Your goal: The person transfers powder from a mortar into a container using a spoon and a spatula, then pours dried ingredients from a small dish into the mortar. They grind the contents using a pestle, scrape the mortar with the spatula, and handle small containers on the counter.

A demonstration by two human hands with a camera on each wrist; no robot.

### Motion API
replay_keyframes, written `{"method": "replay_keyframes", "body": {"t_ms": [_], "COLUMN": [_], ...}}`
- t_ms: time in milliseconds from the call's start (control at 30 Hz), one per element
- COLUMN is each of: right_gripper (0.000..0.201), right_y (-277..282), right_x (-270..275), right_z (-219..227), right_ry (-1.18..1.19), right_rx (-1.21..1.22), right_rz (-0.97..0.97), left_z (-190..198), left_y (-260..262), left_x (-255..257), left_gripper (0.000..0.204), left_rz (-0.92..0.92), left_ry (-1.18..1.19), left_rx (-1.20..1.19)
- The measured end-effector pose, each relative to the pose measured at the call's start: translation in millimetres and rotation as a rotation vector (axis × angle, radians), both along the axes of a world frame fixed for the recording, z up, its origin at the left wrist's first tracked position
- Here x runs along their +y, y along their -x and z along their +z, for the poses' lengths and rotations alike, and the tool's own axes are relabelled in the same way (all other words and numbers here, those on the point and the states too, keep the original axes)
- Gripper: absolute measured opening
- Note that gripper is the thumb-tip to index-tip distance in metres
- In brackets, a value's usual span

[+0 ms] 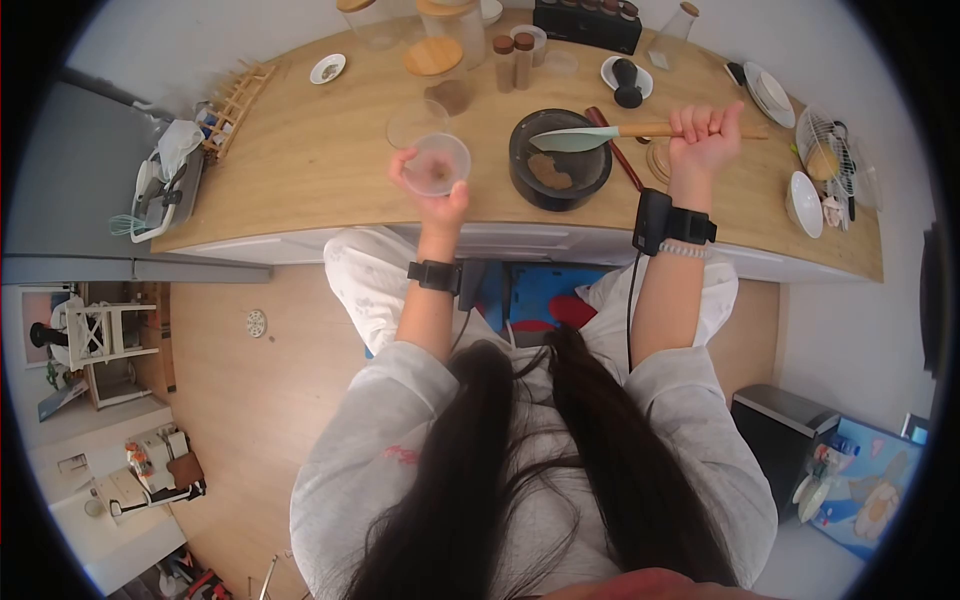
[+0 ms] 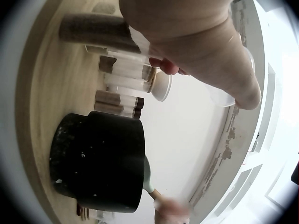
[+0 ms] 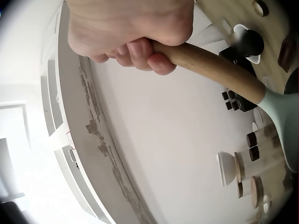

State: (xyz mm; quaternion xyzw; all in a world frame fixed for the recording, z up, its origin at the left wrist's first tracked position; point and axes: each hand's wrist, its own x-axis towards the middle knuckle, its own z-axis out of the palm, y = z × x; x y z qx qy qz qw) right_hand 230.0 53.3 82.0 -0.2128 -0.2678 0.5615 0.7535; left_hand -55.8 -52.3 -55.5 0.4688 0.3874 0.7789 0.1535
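My left hand (image 1: 440,208) grips a clear plastic cup (image 1: 436,160) with a little brown residue inside. The cup is raised near the counter's front edge, left of a black stone bowl (image 1: 523,180). A heap of brown powder (image 1: 549,171) lies in that bowl. With curled fingers my right hand (image 1: 703,140) holds a spatula by its wooden handle (image 3: 215,70). Its pale green blade (image 1: 575,139) overlaps the bowl's opening in the head view. In the left wrist view the bowl (image 2: 112,161) shows from the side, its contents hidden.
Behind the cup stands a wooden-lidded jar (image 1: 434,60), with a round clear lid (image 1: 418,124) beside it. A dark red stick (image 1: 622,155) lies right of the bowl. Two spice bottles (image 1: 513,63) and a white dish (image 1: 327,69) are farther back. A white bowl (image 1: 804,204) stands at right.
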Motion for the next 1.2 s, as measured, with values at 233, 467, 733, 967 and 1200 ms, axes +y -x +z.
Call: {"method": "replay_keyframes", "body": {"t_ms": [233,467,733,967,1200], "right_gripper": [0.052,0.052,0.051,0.049,0.046], "right_y": [-7.5,-7.0,-8.2,-6.9,-7.6], "right_x": [-16.7,-16.9,-9.0,1.3,16.7], "right_z": [-5.0,-15.1,-27.2,-25.4,-22.8], "right_ry": [-0.024,-0.077,-0.019,-0.005,0.038], "right_rx": [0.059,0.081,0.112,0.109,0.091], "right_rz": [-0.149,-0.194,-0.139,-0.083,0.01], "left_z": [3.9,1.8,1.2,9.4,9.3], "left_y": [-2.5,-1.5,-1.2,-6.8,-6.9], "left_x": [-2.7,-2.0,-2.6,-9.2,-7.5], "left_gripper": [0.081,0.079,0.078,0.081,0.081], "left_rz": [-0.003,-0.013,0.001,-0.053,-0.06], "left_ry": [0.026,0.019,0.025,0.06,0.044], "left_rx": [0.005,0.02,0.033,-0.037,-0.023]}}
